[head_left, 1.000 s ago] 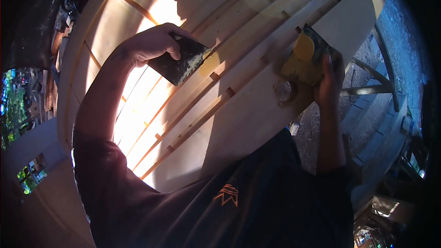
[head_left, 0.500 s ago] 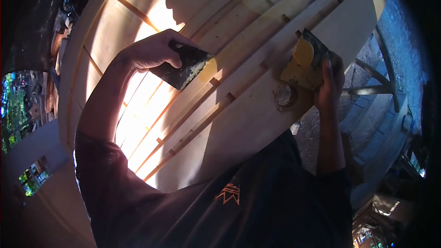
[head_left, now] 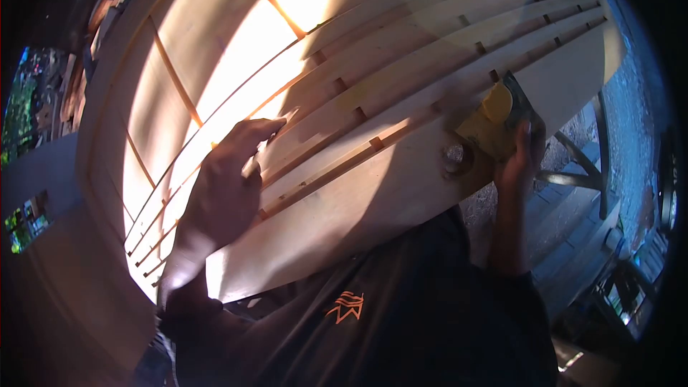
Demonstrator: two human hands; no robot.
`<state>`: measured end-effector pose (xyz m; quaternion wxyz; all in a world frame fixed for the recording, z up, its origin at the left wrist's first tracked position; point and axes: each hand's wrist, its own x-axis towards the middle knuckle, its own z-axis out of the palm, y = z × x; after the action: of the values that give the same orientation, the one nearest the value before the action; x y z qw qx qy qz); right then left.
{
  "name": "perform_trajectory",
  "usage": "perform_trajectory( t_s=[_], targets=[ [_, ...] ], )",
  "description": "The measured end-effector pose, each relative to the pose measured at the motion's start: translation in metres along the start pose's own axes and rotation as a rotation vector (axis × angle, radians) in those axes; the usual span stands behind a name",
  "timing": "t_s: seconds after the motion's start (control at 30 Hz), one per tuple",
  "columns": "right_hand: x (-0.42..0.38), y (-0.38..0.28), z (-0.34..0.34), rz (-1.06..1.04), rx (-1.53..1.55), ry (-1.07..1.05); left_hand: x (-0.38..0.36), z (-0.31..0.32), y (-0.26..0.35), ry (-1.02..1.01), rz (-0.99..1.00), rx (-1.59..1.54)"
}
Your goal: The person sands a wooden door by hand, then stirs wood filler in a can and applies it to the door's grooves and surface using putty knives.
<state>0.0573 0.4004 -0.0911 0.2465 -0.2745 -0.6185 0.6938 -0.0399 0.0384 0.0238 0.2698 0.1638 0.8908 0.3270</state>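
Observation:
My left hand [head_left: 228, 183] is over the sunlit left part of a pale wooden panel [head_left: 337, 226], with its fingers curled. A thin light tip shows past its fingertips, but what it holds is too blurred and hidden to make out. On the right, my right hand [head_left: 522, 154] grips a dark, putty-smeared plate [head_left: 487, 129] by its edge. A thick yellow lump of putty [head_left: 497, 103] sits on that plate. Beside the plate's lower left corner is a round hole [head_left: 456, 159] in the panel.
Long parallel wooden strips [head_left: 344, 156] with small dark blocks or gaps run diagonally across the curved panel. A dark curved metal or wooden frame [head_left: 600, 150] stands at the right. Stacked wood pieces [head_left: 107, 11] lie at the upper left.
My left hand has moved down, and the dark scraper it held no longer shows clearly. The panel and my right hand with the plate appear shifted slightly in the view.

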Motion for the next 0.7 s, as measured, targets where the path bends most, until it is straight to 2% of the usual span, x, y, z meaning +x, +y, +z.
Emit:
perform_trajectory(
  t_s=[0.03, 0.1, 0.23, 0.33, 0.53, 0.7],
  targets=[
    [0.000, 0.000, 0.001, 0.016, 0.000, 0.006, -0.010, 0.018, 0.000, 0.170, 0.171, 0.204],
    [0.003, -0.003, 0.004, 0.050, -0.012, -0.042, -0.018, 0.052, 0.008, 0.234, 0.079, 0.369],
    [0.027, -0.013, 0.015, 0.047, -0.093, -0.193, -0.006, 0.090, 0.014, 0.298, 0.083, 0.510],
    [0.058, -0.008, 0.008, 0.015, -0.222, -0.379, 0.018, 0.108, 0.013, 0.352, 0.043, 0.539],
    [0.070, 0.003, -0.001, 0.074, -0.250, -0.508, 0.022, 0.140, 0.004, 0.464, -0.025, 0.542],
    [0.074, -0.010, 0.006, 0.095, -0.292, -0.592, 0.016, 0.137, 0.026, 0.366, -0.119, 0.501]
  ],
)
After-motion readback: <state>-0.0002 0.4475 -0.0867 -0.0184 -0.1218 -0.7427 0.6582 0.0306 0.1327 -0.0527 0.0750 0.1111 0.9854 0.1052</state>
